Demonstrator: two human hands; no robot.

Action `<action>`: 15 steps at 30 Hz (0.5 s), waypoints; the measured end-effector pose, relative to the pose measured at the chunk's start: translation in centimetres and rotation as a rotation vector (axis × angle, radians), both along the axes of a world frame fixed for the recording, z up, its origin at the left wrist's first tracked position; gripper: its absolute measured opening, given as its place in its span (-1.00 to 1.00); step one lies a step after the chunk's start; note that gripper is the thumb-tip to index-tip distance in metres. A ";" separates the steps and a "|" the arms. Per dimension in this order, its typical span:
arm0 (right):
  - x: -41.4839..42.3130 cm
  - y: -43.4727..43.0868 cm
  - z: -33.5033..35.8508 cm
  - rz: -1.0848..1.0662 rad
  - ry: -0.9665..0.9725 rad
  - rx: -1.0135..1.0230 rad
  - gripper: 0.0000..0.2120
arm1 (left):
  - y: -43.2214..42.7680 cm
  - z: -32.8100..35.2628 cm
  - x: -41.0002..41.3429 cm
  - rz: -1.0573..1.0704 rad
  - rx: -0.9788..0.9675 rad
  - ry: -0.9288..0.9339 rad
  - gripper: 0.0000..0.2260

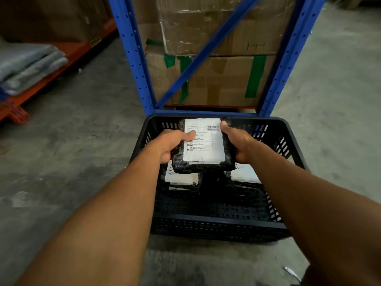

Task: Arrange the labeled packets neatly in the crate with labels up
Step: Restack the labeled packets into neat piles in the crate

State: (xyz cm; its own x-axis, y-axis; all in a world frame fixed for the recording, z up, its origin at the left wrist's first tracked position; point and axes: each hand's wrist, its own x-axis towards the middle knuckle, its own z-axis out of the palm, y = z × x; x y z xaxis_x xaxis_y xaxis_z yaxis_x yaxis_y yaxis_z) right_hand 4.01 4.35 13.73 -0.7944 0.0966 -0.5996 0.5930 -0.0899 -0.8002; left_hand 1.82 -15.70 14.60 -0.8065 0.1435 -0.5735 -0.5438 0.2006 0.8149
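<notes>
A black plastic crate (218,223) with slotted walls stands on the concrete floor in front of me. Above its far half I hold a black packet (204,145) with its white label facing up. My left hand (173,143) grips the packet's left edge, thumb on the label. My right hand (237,143) grips its right edge. Below it in the crate lie two more black packets with white labels up, one at the left (181,177) and one at the right (245,174), both partly hidden by the held packet.
A blue steel rack (136,58) rises just behind the crate, holding taped cardboard boxes (222,79). An orange rack shelf (47,79) with folded grey fabric (28,67) is at the left. Bare concrete floor lies on both sides.
</notes>
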 end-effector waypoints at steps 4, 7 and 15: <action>0.6 -0.1 0.0 0.285 -0.058 0.062 -0.52 | -0.8 -0.5 -0.3 0.036 -0.070 0.039 -0.32; 0.1 -1.8 -0.8 0.236 -0.063 0.222 -0.48 | -1.3 -0.3 -0.2 -0.020 -0.147 -0.069 -0.56; 0.2 -4.5 -3.3 0.375 -0.097 0.206 -0.70 | -3.4 -0.8 -0.8 -0.173 -0.301 -0.161 -0.44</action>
State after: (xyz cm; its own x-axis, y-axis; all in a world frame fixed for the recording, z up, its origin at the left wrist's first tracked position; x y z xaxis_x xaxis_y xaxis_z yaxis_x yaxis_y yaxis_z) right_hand 4.24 -0.16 10.45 -0.7379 -0.0629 -0.6719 0.6278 0.3015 -0.7176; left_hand 0.99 -19.11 13.84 -0.6811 0.0755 -0.7283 -0.5975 0.5176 0.6124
